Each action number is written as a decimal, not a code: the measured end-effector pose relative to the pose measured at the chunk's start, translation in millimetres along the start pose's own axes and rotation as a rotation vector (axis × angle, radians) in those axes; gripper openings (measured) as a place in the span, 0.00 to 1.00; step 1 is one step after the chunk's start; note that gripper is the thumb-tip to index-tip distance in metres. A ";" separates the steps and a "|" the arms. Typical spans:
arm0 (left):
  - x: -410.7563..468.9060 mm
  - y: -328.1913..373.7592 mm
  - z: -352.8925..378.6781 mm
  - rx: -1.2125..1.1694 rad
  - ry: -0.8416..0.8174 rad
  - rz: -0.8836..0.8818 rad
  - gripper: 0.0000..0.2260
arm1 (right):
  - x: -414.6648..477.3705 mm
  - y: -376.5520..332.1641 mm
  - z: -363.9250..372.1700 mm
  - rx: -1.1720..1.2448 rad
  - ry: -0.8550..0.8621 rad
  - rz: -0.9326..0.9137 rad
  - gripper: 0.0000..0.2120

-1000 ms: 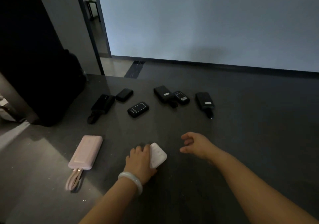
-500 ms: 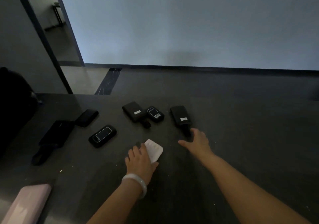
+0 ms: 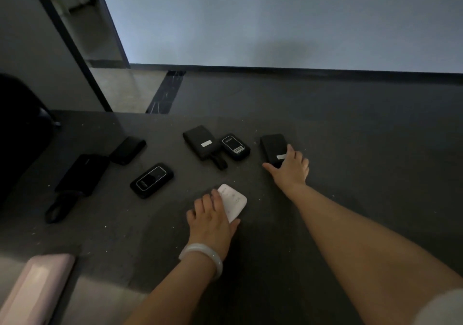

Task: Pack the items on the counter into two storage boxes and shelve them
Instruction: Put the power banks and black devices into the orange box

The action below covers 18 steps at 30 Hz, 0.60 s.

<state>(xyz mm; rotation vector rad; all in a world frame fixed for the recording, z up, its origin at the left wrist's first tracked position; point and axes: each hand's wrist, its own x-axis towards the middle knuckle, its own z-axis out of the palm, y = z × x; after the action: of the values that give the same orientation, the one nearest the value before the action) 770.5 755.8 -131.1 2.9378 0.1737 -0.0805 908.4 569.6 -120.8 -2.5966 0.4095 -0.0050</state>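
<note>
White power bank (image 3: 234, 202): small, flat, rounded corners, pale face with faint marks. Lies on the diagonal at the near middle of the dark surface (image 3: 363, 174).
Left hand (image 3: 213, 220): fingers curled over the white power bank's left edge, thumb at its near corner, gripping it. Pale bangle (image 3: 204, 255) on the wrist.
Labelled black power bank (image 3: 273, 146): matt slab with a white sticker at its near end. Sits at the right end of the far row, apart from the white one.
Right hand (image 3: 290, 169): fingers spread and fairly straight, laid on the near end of the labelled black power bank. Thumb stretched out to the left, not closed round it.
Strapped black power bank (image 3: 199, 140): white sticker, short loop at its near end. Just beside the small outlined device (image 3: 235, 147); whether they touch cannot be told.
Second outlined device (image 3: 152, 180): black, white-line face, left of centre.
Plain black bank (image 3: 127, 150): far left of the row.
Long black bank (image 3: 82, 173): strap trailing towards the near side, just beside the plain black bank.
Pink power bank (image 3: 35, 289): near left corner, partly out of frame.
</note>
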 end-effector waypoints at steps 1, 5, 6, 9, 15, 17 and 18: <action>-0.7 0.4 -1.0 0.005 0.000 -0.006 0.42 | -6.1 0.9 -0.2 0.006 0.001 -0.001 0.47; -2.4 2.6 -5.1 0.028 -0.010 -0.009 0.41 | -54.2 13.9 -6.3 0.023 0.016 -0.034 0.47; -2.3 2.9 -5.9 0.037 -0.008 -0.008 0.41 | -69.5 20.3 -8.9 0.013 0.009 -0.041 0.47; -3.3 3.9 -8.2 0.051 -0.003 -0.007 0.41 | -116.9 41.2 -16.4 -0.011 -0.029 -0.038 0.49; -5.4 8.1 -19.9 0.051 -0.064 -0.020 0.40 | -146.4 55.0 -43.0 0.108 -0.268 0.088 0.49; -4.0 9.1 -25.9 -0.012 -0.120 -0.057 0.39 | -134.1 50.0 -54.1 0.219 -0.319 0.149 0.44; -1.7 9.7 -29.9 -0.060 -0.138 -0.087 0.38 | -128.5 46.5 -57.0 0.244 -0.320 0.173 0.41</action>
<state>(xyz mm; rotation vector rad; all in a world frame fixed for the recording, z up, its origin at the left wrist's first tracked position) 771.3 752.1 -99.8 2.8517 0.2784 -0.2850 767.8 540.7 -84.3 -2.2633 0.4798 0.3898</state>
